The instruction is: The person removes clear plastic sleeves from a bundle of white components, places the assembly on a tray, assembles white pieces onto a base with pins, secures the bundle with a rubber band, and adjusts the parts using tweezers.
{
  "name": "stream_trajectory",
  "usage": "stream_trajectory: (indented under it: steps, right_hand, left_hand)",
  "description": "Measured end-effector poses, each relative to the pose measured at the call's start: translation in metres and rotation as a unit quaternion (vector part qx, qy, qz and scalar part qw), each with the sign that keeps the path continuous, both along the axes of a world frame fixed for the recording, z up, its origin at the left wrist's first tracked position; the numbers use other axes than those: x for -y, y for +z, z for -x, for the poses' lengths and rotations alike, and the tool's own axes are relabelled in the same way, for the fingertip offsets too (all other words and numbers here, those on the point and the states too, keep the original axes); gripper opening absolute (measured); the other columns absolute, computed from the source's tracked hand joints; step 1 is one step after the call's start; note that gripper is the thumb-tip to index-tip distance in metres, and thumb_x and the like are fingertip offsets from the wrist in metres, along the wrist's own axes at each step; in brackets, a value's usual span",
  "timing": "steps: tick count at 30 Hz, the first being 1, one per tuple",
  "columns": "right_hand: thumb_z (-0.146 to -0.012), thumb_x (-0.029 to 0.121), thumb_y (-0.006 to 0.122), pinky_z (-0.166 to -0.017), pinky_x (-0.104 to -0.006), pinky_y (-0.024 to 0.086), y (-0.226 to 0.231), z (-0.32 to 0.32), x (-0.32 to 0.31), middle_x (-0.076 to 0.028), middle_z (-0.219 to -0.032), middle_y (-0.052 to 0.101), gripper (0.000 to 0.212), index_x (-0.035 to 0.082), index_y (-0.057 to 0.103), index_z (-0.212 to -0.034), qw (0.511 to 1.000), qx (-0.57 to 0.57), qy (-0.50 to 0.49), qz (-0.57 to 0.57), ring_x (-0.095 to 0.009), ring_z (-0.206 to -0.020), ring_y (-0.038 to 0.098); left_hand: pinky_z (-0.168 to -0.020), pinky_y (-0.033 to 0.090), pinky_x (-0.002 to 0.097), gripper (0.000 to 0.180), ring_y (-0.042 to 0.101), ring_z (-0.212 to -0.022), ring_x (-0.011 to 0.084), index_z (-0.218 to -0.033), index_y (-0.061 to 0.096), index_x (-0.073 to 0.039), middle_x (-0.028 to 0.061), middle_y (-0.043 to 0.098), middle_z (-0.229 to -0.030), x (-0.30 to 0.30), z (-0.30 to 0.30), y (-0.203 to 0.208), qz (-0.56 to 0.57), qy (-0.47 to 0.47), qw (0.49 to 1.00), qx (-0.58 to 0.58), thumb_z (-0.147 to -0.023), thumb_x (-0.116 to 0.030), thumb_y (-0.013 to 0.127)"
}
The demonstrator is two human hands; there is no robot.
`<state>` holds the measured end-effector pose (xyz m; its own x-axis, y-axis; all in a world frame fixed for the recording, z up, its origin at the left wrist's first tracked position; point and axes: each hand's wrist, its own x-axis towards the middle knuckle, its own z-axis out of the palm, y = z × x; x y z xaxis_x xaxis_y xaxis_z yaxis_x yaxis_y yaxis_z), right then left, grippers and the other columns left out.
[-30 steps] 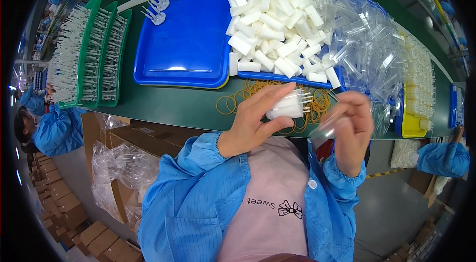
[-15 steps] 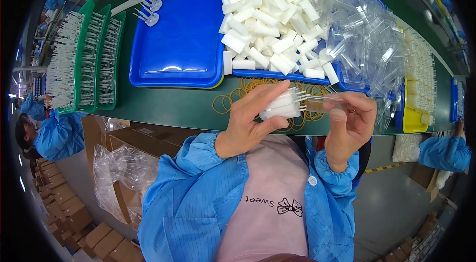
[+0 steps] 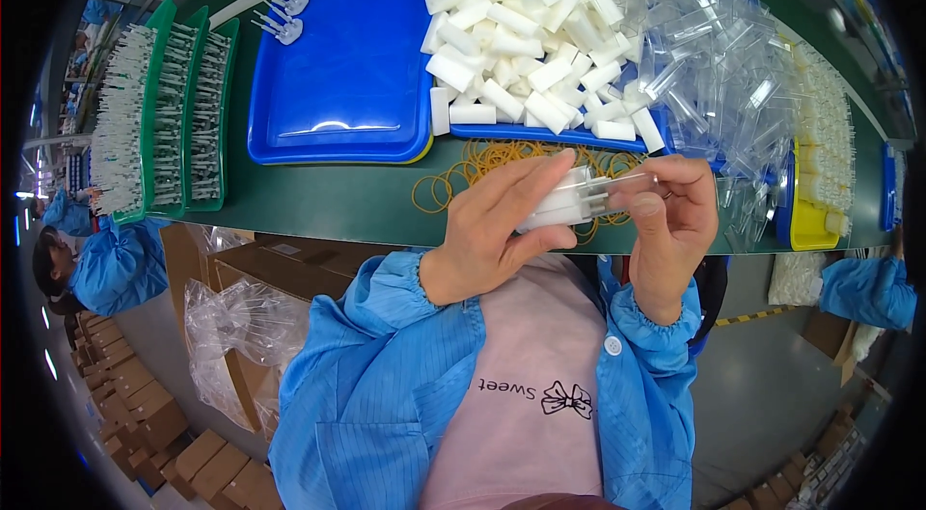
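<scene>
Left fingers [image 3: 543,241] around white pieces [image 3: 559,209]

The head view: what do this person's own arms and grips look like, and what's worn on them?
The loose blue fabric left sleeve and matching right sleeve end in softly gathered cuffs at the wrists. The left grip and right grip are bare human hands, without gloves. No cables show.

Blocks [image 3: 551,73] between tray [image 3: 338,85] and sleeves [image 3: 714,76], behind rubber bands [image 3: 482,161]
</scene>
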<state>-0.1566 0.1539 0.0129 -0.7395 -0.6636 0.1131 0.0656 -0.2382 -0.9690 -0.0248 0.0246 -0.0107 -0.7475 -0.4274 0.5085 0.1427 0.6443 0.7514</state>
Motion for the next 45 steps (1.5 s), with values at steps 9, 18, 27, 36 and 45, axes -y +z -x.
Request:
stream_trajectory:
  steps: [9, 18, 27, 36, 45]
  right_hand:
    - [-0.073, -0.003, 0.075, -0.070, -0.0263, 0.047, -0.002, -0.012, 0.001, -0.011, -0.094, 0.058, 0.035, -0.001, 0.055, -0.102, 0.984, -0.173, -0.038, 0.034, -0.015, -0.076, 0.058]
    - [-0.076, -0.001, 0.073, -0.071, -0.0260, 0.047, -0.004, -0.013, 0.002, -0.011, -0.095, 0.057, 0.032, -0.001, 0.054, -0.102, 0.979, -0.197, -0.036, 0.030, -0.015, -0.078, 0.058]
    - [-0.077, -0.002, 0.070, -0.072, -0.0250, 0.046, -0.005, -0.010, 0.002, -0.009, -0.095, 0.057, 0.026, -0.001, 0.056, -0.100, 0.999, -0.041, 0.006, -0.003, -0.013, -0.080, 0.056]
    - [-0.083, 0.001, 0.066, -0.073, -0.0247, 0.047, -0.007, -0.001, 0.004, -0.008, -0.092, 0.059, 0.024, -0.001, 0.053, -0.103, 1.000, -0.015, -0.005, 0.010, -0.012, -0.079, 0.057]
    - [-0.083, 0.009, 0.068, -0.083, -0.0288, 0.045, -0.009, 0.003, 0.000, -0.010, -0.096, 0.060, 0.023, 0.001, 0.056, -0.101, 0.991, -0.126, -0.052, -0.006, -0.017, -0.091, 0.057]
  left_hand:
    - [-0.074, 0.051, 0.0342, 0.058, 0.062, -0.090, 0.0304, -0.126, 0.055, -0.004, 0.0151, 0.061, -0.110, -0.001, -0.003, -0.001, -0.009, 0.009, 1.000, 0.008, -0.076, -0.032, 0.071]
    - [-0.073, 0.051, 0.0331, 0.053, 0.063, -0.088, 0.0289, -0.121, 0.057, 0.000, 0.0166, 0.062, -0.110, 0.002, -0.002, 0.002, 0.082, 0.022, 0.996, 0.025, -0.077, -0.027, 0.071]
    - [-0.069, 0.048, 0.0349, 0.055, 0.058, -0.082, 0.0269, -0.125, 0.055, -0.004, 0.0124, 0.059, -0.111, 0.001, -0.003, 0.003, 0.047, -0.002, 0.999, 0.022, -0.076, -0.025, 0.070]
    - [-0.078, 0.048, 0.0317, 0.063, 0.057, -0.089, 0.0227, -0.134, 0.042, -0.002, 0.0154, 0.052, -0.116, 0.004, -0.004, 0.008, -0.048, -0.025, 0.998, 0.017, -0.081, -0.022, 0.070]
    - [-0.092, 0.045, 0.0280, 0.042, 0.056, -0.103, 0.0147, -0.126, 0.047, -0.001, 0.0073, 0.055, -0.115, 0.004, -0.006, -0.002, -0.614, -0.078, 0.785, -0.016, -0.087, -0.007, 0.063]
